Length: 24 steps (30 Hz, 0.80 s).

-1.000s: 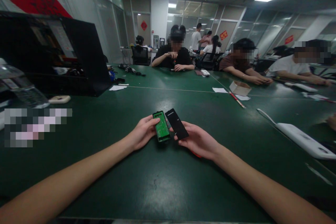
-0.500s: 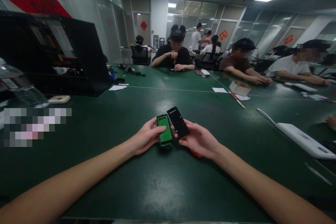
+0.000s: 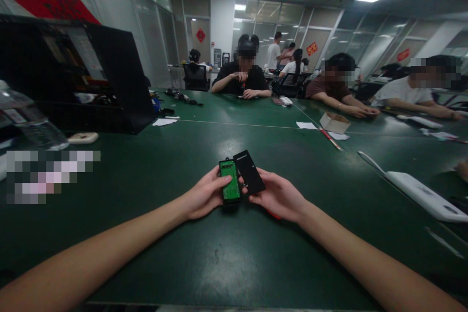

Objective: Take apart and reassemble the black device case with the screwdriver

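Note:
My left hand (image 3: 206, 192) is closed around a small black case (image 3: 231, 201) with a green circuit board (image 3: 230, 187) showing inside it; the thumb rests on the board. Just to the right, my right hand (image 3: 280, 194) holds a flat black cover (image 3: 249, 171), tilted, its left edge beside the case. Under my right hand part of a red object (image 3: 273, 215) shows; most of it is hidden by the palm. Both hands are above the green table (image 3: 219, 263).
A black open computer case (image 3: 137, 83) and a plastic bottle (image 3: 32, 119) stand at the left. On the right lie a white power strip (image 3: 424, 195) and a small cardboard box (image 3: 334, 123). Several people sit around the table, one straight across (image 3: 241, 78).
The black case has tilted slightly in my left hand, so its board faces up more squarely. The cover in my right hand has shifted very slightly down.

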Each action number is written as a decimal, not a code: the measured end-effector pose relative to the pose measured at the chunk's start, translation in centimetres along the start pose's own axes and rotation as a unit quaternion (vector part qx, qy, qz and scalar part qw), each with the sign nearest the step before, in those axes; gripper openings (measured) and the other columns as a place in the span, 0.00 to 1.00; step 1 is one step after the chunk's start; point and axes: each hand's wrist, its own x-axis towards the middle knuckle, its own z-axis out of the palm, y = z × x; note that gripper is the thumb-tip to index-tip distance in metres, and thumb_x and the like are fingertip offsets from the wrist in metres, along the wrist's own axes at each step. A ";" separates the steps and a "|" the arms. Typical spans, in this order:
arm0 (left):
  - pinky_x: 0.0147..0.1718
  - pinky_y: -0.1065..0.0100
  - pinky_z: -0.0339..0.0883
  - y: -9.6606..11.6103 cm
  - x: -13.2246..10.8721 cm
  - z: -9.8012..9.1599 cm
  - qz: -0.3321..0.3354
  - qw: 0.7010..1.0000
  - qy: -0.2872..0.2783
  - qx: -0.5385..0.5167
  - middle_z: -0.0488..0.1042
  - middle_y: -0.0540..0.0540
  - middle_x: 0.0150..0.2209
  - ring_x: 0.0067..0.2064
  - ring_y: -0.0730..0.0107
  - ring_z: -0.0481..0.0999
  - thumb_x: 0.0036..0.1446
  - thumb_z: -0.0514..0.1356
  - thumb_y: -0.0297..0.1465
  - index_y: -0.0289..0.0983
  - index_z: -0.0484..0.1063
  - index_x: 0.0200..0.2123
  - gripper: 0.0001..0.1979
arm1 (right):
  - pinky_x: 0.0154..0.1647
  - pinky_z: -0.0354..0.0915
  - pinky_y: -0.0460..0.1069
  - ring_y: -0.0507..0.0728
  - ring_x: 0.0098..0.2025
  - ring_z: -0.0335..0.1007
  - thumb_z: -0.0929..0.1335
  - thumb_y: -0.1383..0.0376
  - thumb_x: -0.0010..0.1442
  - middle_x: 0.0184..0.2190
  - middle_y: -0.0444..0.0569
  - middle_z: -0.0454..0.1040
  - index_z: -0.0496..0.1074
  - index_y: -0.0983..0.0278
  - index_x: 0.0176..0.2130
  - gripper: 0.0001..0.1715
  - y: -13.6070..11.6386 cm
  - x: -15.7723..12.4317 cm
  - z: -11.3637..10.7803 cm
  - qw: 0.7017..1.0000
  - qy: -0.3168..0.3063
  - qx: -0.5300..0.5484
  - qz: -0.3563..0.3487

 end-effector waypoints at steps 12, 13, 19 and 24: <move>0.39 0.64 0.72 -0.7 0.0 0.0 0.006 0.998 0.010 0.054 0.79 0.42 0.42 0.37 0.64 0.81 0.52 0.70 0.32 0.36 0.69 0.48 0.21 | 0.45 0.70 0.51 0.56 0.41 0.77 0.65 0.67 0.63 0.45 0.54 0.78 0.71 0.66 0.52 0.17 0.2 0.0 0.6 1.000 0.007 -0.022 0.005; 0.40 0.64 0.72 -0.8 0.0 0.0 0.009 0.998 0.009 0.057 0.79 0.42 0.41 0.37 0.64 0.81 0.53 0.69 0.32 0.35 0.69 0.48 0.21 | 0.45 0.70 0.51 0.56 0.41 0.77 0.65 0.67 0.63 0.45 0.54 0.78 0.71 0.66 0.52 0.17 0.2 0.0 0.6 1.000 0.004 -0.025 0.005; 0.35 0.65 0.72 -1.0 0.1 -0.1 0.005 0.997 0.024 0.067 0.79 0.44 0.37 0.33 0.65 0.80 0.51 0.70 0.34 0.35 0.68 0.47 0.22 | 0.44 0.70 0.50 0.56 0.41 0.77 0.65 0.66 0.64 0.46 0.54 0.79 0.71 0.66 0.52 0.17 0.2 0.0 0.5 0.999 -0.010 -0.037 0.009; 0.35 0.66 0.72 -0.9 0.1 -0.4 0.003 0.997 0.018 0.072 0.79 0.44 0.37 0.34 0.65 0.81 0.51 0.70 0.32 0.35 0.68 0.47 0.22 | 0.43 0.70 0.49 0.55 0.41 0.77 0.67 0.65 0.62 0.45 0.54 0.78 0.71 0.66 0.51 0.17 0.2 0.0 0.6 0.999 0.001 -0.035 0.013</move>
